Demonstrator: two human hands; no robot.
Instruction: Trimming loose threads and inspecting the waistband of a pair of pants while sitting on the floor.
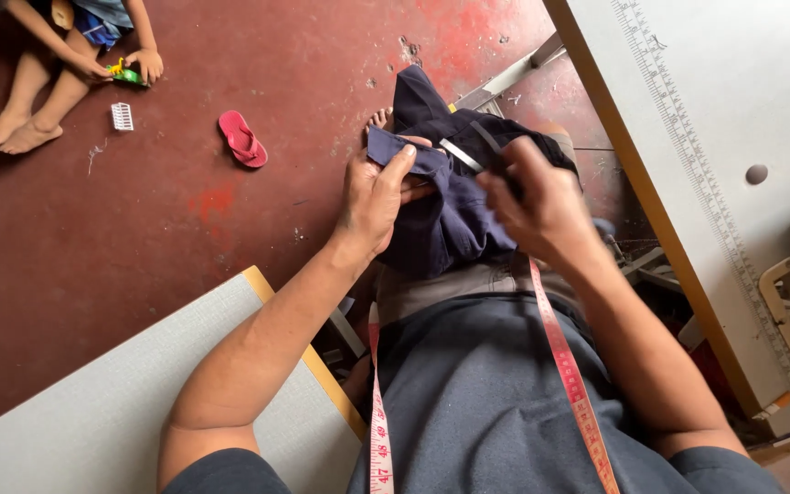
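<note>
— Pinching a fold of the dark blue cloth, is that the left hand?

— Yes. Its grip is closed on the upper edge of the cloth, thumb lying over the fold, fingers tucked beneath. The cloth hangs in front of the person's lap, above the red floor.

— And the right hand?

— Its grip is closed around the handles of a pair of scissors, whose blades lie open across the top of the cloth, just beside the left thumb (the hand is somewhat blurred, so the fingers are hard to separate).

— What lies around them?

— A red and white measuring tape hangs round the neck and down over the grey shirt. A pale tabletop with a printed ruler along its edge stands to the right; another grey tabletop lies lower left. On the floor rests a pink sandal, and further off another person sits barefoot, holding a small green toy.
</note>
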